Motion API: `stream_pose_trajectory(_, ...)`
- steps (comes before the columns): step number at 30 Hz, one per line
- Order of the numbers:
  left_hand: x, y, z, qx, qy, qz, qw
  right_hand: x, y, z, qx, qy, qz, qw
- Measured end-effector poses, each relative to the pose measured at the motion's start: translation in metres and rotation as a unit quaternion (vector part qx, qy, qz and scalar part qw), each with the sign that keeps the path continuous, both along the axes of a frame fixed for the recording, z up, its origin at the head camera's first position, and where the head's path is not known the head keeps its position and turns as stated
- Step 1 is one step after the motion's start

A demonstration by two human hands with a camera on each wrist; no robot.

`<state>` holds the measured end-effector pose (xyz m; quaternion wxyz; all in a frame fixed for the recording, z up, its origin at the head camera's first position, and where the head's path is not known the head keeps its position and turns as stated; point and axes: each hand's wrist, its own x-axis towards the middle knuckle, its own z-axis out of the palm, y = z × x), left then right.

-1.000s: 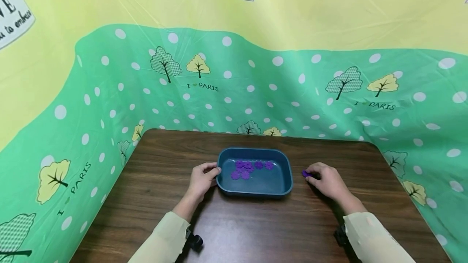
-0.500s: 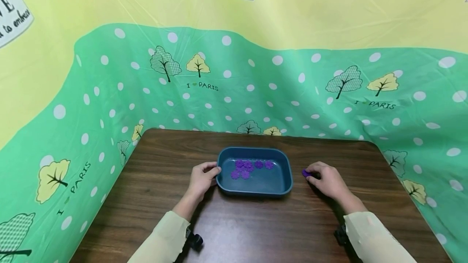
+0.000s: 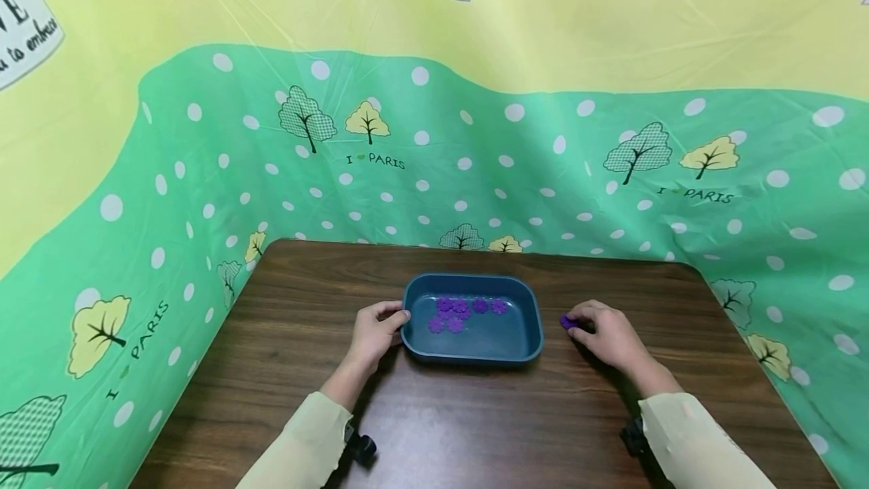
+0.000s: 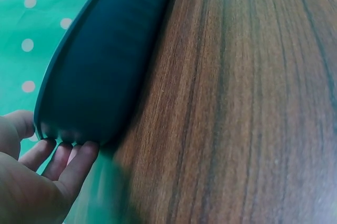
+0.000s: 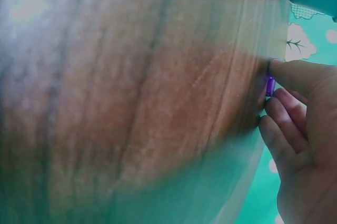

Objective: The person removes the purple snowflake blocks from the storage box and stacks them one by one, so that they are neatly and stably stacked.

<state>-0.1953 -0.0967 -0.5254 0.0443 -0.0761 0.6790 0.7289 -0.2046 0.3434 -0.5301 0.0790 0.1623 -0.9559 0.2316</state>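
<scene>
A dark blue rectangular tray [image 3: 502, 338] stands mid-table, with several purple flower-shaped pieces [image 3: 453, 312] lying on its floor toward the back left. My left hand [image 3: 373, 334] grips the tray's left end; the left wrist view shows the thumb over the rim and the fingertips [image 4: 87, 150] against the outer wall. To the right of the tray, my right hand [image 3: 611, 334] pinches a purple flower-shaped piece [image 3: 567, 322] down at the tabletop. Seen from the right wrist, only the edge of that purple piece [image 5: 270, 86] shows between thumb and fingers.
The brown wood-grain table [image 3: 462, 421] reaches back to a green and yellow patterned cloth [image 3: 475, 164] hung behind and at both sides. A black wrist device [image 3: 361, 447] sits below the left sleeve, another black device [image 3: 633, 438] below the right sleeve.
</scene>
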Motion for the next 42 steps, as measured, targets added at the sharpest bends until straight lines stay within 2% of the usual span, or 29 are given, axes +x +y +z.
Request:
stream_pose_trajectory(4, 0.000, 0.000, -0.001, -0.003, 0.002, 0.000, 1.0000, -0.001, -0.001, 0.004, 0.001, 0.002, 0.006, 1.000)
stream_pose_trajectory(11, 0.000, 0.000, -0.002, -0.002, 0.004, -0.002, 1.0000, -0.006, -0.009, 0.022, 0.000, 0.007, 0.018, 1.000)
stream_pose_trajectory(17, 0.000, 0.000, -0.002, -0.003, 0.007, 0.000, 1.0000, -0.011, -0.023, 0.038, -0.003, 0.002, 0.023, 1.000)
stream_pose_trajectory(28, 0.003, 0.001, 0.002, 0.001, 0.005, 0.006, 1.0000, -0.021, -0.055, 0.059, -0.027, 0.027, 0.052, 0.998)
stream_pose_trajectory(36, 0.005, 0.000, 0.004, 0.001, 0.000, 0.005, 1.0000, -0.025, -0.080, 0.067, -0.038, 0.000, 0.069, 0.997)
stream_pose_trajectory(42, 0.002, 0.000, 0.003, 0.004, 0.002, 0.003, 1.0000, -0.029, -0.097, 0.067, -0.024, -0.006, 0.082, 0.996)
